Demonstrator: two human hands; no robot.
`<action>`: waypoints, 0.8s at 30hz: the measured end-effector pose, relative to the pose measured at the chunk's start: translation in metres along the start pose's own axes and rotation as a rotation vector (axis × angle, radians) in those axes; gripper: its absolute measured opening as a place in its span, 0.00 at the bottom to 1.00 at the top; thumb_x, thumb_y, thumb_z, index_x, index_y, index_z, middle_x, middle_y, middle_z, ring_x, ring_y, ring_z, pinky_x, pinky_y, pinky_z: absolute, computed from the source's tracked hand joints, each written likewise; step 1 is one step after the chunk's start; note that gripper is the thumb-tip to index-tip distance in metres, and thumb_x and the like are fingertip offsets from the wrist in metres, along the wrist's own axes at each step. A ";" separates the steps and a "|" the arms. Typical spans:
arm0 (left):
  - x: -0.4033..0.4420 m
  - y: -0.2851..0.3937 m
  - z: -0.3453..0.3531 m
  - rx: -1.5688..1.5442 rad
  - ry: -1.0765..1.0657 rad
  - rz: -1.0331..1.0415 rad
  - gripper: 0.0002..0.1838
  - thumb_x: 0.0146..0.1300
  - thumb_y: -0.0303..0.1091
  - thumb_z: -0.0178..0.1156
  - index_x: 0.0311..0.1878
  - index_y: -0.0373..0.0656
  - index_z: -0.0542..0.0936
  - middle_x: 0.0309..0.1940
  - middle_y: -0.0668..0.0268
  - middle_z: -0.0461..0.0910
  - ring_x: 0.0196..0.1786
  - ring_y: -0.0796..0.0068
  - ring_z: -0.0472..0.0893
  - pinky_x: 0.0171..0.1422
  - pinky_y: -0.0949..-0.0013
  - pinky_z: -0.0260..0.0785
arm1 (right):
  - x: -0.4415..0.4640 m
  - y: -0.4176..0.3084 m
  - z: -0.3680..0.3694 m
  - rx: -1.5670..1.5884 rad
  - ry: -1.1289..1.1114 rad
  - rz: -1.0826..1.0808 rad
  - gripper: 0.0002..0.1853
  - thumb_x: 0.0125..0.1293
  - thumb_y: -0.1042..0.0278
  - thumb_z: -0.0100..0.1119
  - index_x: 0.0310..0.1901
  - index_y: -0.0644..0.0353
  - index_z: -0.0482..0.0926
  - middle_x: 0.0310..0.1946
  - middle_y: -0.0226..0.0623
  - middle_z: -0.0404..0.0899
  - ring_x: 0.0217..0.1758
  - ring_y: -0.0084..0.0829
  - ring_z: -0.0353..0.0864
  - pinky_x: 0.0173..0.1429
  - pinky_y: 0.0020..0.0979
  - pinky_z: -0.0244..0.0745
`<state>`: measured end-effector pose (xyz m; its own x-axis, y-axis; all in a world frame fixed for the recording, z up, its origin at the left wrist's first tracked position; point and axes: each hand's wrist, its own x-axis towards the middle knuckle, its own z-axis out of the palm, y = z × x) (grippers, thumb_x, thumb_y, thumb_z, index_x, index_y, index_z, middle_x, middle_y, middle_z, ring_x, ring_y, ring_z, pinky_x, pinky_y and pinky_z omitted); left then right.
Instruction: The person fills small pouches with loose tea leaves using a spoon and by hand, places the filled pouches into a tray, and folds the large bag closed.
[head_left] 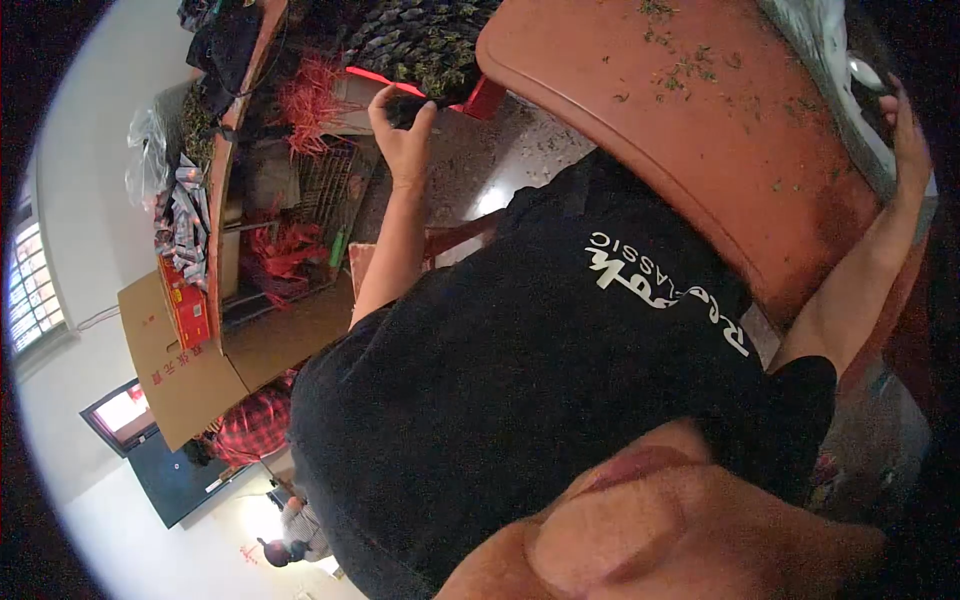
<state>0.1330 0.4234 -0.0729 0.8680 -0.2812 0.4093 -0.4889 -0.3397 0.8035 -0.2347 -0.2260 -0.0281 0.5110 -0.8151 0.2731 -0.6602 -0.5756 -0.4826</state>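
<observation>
My left hand (403, 140) is at the near edge of a red tray (484, 99). Its thumb and forefinger curl around a small dark pouch (404, 108), partly hidden by the fingers. Rows of similar dark pouches (420, 45), some topped with greenish dried leaf, fill the tray. At the far right, my right hand (905, 130) closes on a shiny, spoon-like thing (864, 72), its handle hidden by the fingers. Beside that hand lies a pale plastic bag (825, 50) along the edge of a reddish-brown table (640, 130).
Dried leaf bits (690, 68) are scattered on the table. To the left, a shelf holds red shredded strips (312, 100), foil packets (183, 215) and a cardboard box (170, 370). Another person in a red checked shirt (255, 430) and a further person (295, 530) are behind.
</observation>
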 end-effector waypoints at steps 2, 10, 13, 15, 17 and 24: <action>0.001 -0.017 0.006 0.001 0.013 0.002 0.31 0.54 0.31 0.73 0.60 0.37 0.72 0.55 0.60 0.72 0.60 0.66 0.72 0.69 0.64 0.61 | -0.001 -0.002 -0.001 0.045 -0.011 0.008 0.28 0.77 0.39 0.34 0.64 0.44 0.76 0.54 0.28 0.82 0.56 0.27 0.77 0.67 0.35 0.65; 0.005 -0.046 0.019 0.001 0.046 -0.072 0.32 0.52 0.33 0.75 0.59 0.36 0.72 0.53 0.57 0.72 0.57 0.61 0.72 0.65 0.62 0.64 | 0.001 0.002 0.012 -0.042 -0.091 -0.105 0.27 0.80 0.45 0.30 0.73 0.40 0.67 0.54 0.27 0.80 0.56 0.29 0.76 0.68 0.35 0.65; 0.008 -0.034 0.020 0.086 0.052 0.002 0.30 0.52 0.33 0.74 0.57 0.36 0.73 0.51 0.56 0.71 0.54 0.59 0.73 0.62 0.60 0.66 | -0.003 -0.011 0.012 -0.066 -0.137 -0.091 0.26 0.81 0.48 0.28 0.75 0.39 0.62 0.56 0.27 0.79 0.59 0.32 0.76 0.71 0.36 0.63; 0.007 -0.032 0.023 0.160 0.085 0.062 0.30 0.52 0.33 0.74 0.56 0.36 0.73 0.49 0.55 0.71 0.54 0.57 0.73 0.62 0.59 0.66 | 0.001 -0.007 0.013 -0.034 -0.160 -0.089 0.26 0.81 0.48 0.28 0.76 0.38 0.61 0.56 0.28 0.79 0.59 0.32 0.75 0.71 0.36 0.63; 0.006 -0.031 0.026 0.244 0.110 0.132 0.29 0.51 0.33 0.74 0.56 0.36 0.73 0.48 0.55 0.71 0.54 0.55 0.72 0.62 0.58 0.65 | 0.002 -0.006 0.014 0.003 -0.155 -0.100 0.27 0.81 0.45 0.29 0.75 0.40 0.63 0.54 0.29 0.79 0.57 0.31 0.75 0.70 0.35 0.63; 0.002 -0.024 0.025 0.384 0.054 0.216 0.27 0.49 0.32 0.75 0.52 0.38 0.74 0.47 0.55 0.72 0.54 0.54 0.72 0.62 0.56 0.64 | -0.003 -0.018 0.015 0.059 -0.136 -0.060 0.28 0.80 0.43 0.30 0.74 0.41 0.66 0.48 0.30 0.79 0.46 0.27 0.74 0.63 0.31 0.68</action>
<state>0.1443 0.4088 -0.1024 0.7409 -0.3385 0.5801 -0.6473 -0.5902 0.4824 -0.2161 -0.2128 -0.0326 0.6207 -0.7608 0.1894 -0.5949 -0.6144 -0.5182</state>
